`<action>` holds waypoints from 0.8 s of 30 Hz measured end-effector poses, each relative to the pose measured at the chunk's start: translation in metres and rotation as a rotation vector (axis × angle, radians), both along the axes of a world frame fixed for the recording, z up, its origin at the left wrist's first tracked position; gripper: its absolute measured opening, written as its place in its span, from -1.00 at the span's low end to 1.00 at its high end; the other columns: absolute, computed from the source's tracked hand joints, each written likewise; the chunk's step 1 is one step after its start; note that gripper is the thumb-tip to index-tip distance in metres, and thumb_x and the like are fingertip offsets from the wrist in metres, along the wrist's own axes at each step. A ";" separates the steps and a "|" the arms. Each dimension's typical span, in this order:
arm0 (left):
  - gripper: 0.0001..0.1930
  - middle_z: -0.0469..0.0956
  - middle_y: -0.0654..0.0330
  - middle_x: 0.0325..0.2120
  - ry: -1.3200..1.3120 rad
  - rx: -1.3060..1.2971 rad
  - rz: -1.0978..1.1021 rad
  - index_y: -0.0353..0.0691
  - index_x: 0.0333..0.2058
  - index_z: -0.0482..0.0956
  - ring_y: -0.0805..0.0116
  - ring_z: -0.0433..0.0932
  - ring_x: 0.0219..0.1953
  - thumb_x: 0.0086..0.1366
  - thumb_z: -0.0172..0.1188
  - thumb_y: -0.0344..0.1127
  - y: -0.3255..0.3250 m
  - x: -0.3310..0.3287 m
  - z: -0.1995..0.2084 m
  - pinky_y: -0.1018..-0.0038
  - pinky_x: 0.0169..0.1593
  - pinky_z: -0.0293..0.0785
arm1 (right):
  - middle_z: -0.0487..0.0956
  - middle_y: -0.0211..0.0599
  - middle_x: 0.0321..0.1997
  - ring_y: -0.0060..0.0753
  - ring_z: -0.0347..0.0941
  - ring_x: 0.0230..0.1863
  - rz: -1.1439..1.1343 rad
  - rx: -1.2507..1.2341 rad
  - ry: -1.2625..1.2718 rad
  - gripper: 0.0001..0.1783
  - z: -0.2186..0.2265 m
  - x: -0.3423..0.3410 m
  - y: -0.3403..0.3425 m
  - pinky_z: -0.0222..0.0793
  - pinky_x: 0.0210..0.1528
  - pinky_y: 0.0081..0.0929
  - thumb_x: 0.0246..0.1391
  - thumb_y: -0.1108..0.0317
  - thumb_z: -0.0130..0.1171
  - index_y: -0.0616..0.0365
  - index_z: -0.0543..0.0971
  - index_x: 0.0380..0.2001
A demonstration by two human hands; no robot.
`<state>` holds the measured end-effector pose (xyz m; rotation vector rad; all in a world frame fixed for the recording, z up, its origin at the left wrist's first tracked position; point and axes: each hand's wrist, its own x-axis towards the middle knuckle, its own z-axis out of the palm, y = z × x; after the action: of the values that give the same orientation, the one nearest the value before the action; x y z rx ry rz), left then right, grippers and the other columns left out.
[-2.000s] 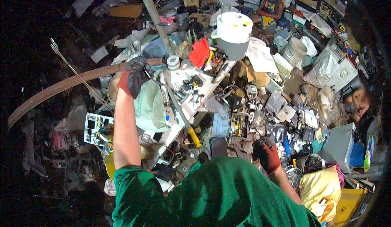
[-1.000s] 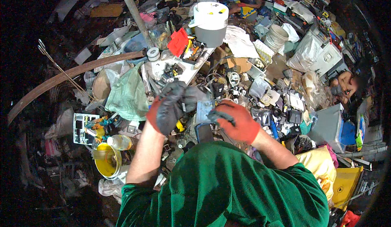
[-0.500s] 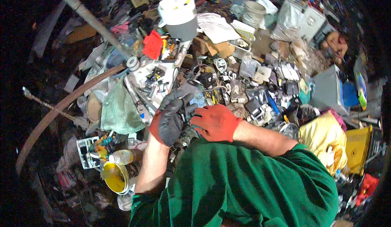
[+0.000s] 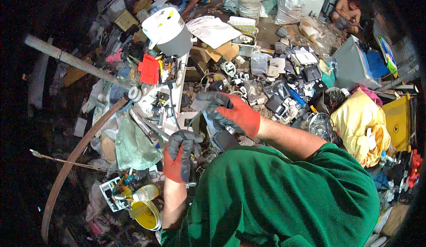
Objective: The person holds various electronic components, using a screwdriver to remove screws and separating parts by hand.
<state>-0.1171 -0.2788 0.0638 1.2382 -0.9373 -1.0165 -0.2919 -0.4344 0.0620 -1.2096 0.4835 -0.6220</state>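
Both my hands wear red work gloves with dark grey palms and fingers. My left hand (image 4: pixel 182 156) is low in front of me beside my knee, its fingers curled closed. A thin black cable (image 4: pixel 172 107) rises from these fingertips over a pale board. Higher and to the right, my right hand (image 4: pixel 233 111) is turned sideways with fingers and thumb bent together. Whatever is between its fingertips is too small to make out. Below it, by my green-clothed knee, lies a dark flat piece (image 4: pixel 224 139).
Electronic scrap and chargers (image 4: pixel 277 105) cover the ground ahead. Around them are a white-and-grey bucket (image 4: pixel 171 36), a red piece (image 4: pixel 149 69), a yellow pail (image 4: pixel 144 216), a yellow bag (image 4: pixel 359 123) and a curved brown bar (image 4: pixel 84 158). Another person (image 4: pixel 348 16) sits at far right.
My hands, close together before, have moved apart: the right is up and forward, the left lower. The black cable now shows above the left hand. The view has shifted and tilted.
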 end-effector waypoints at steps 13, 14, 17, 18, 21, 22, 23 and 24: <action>-0.71 0.57 0.08 -0.20 0.081 0.091 -0.126 -0.33 -0.02 0.45 0.41 0.52 -0.34 0.34 0.09 -0.34 0.006 -0.002 -0.023 0.47 -0.22 0.46 | 0.58 -0.40 -0.29 -0.60 0.39 -0.27 -0.143 0.133 0.068 -0.68 0.013 0.003 -0.014 0.36 -0.18 -0.54 0.29 0.20 -0.01 0.18 0.56 -0.07; -0.72 0.58 0.08 -0.23 0.124 0.069 -0.149 -0.32 -0.04 0.45 0.43 0.49 -0.38 0.33 0.10 -0.32 0.002 -0.003 -0.023 0.49 -0.28 0.44 | 0.58 -0.39 -0.28 -0.59 0.40 -0.26 -0.153 0.114 0.094 -0.67 -0.006 0.007 -0.023 0.36 -0.17 -0.53 0.28 0.19 0.00 0.17 0.56 -0.07; -0.71 0.58 0.09 -0.27 0.340 0.058 -0.167 -0.25 -0.06 0.44 0.48 0.42 -0.48 0.31 0.13 -0.25 0.002 0.003 -0.023 0.53 -0.38 0.38 | 0.60 -0.35 -0.24 -0.54 0.44 -0.17 -0.230 0.145 0.121 -0.62 0.018 0.014 -0.023 0.33 -0.06 -0.50 0.25 0.10 0.04 0.14 0.56 -0.06; -0.71 0.58 0.08 -0.26 0.428 0.123 -0.127 -0.23 -0.03 0.44 0.49 0.41 -0.49 0.32 0.12 -0.28 0.001 0.010 -0.024 0.50 -0.39 0.39 | 0.61 -0.36 -0.25 -0.53 0.46 -0.19 -0.432 0.100 0.220 -0.62 0.028 0.017 -0.020 0.35 -0.08 -0.49 0.25 0.09 0.03 0.14 0.56 -0.07; -0.73 0.58 0.07 -0.25 0.590 0.138 -0.112 -0.21 0.01 0.43 0.46 0.41 -0.50 0.36 0.04 -0.35 -0.006 0.026 -0.029 0.44 -0.37 0.42 | 0.61 -0.43 -0.32 -0.56 0.48 -0.38 -0.445 0.294 0.008 -0.67 -0.002 0.018 -0.064 0.39 -0.36 -0.52 0.28 0.11 0.00 0.11 0.57 -0.14; -0.74 0.58 0.06 -0.24 0.652 0.112 -0.131 -0.21 0.02 0.43 0.45 0.41 -0.50 0.38 0.01 -0.38 -0.008 0.031 -0.032 0.43 -0.36 0.42 | 0.60 -0.45 -0.35 -0.57 0.47 -0.44 -0.301 0.313 -0.255 -0.69 -0.030 0.013 -0.086 0.39 -0.44 -0.53 0.28 0.11 0.00 0.09 0.57 -0.16; -0.68 0.56 0.14 -0.27 0.692 0.125 -0.123 -0.22 0.07 0.38 0.45 0.47 -0.43 0.35 0.07 -0.38 -0.007 0.034 -0.030 0.52 -0.38 0.47 | 0.58 -0.43 -0.37 -0.56 0.47 -0.42 -0.247 0.367 -0.294 -0.69 -0.042 0.011 -0.099 0.40 -0.45 -0.52 0.27 0.11 0.02 0.09 0.58 -0.17; -0.68 0.57 0.13 -0.27 0.742 0.116 -0.123 -0.22 0.08 0.39 0.46 0.45 -0.46 0.36 0.04 -0.39 -0.004 0.038 -0.031 0.49 -0.37 0.46 | 0.57 -0.43 -0.40 -0.56 0.47 -0.43 -0.214 0.338 -0.308 -0.69 -0.043 0.013 -0.102 0.39 -0.44 -0.54 0.27 0.10 0.02 0.10 0.57 -0.18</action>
<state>-0.0794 -0.2825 0.0332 0.7887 -0.3761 -1.5001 -0.2786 -0.5361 0.0186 -0.7306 0.4385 -0.8565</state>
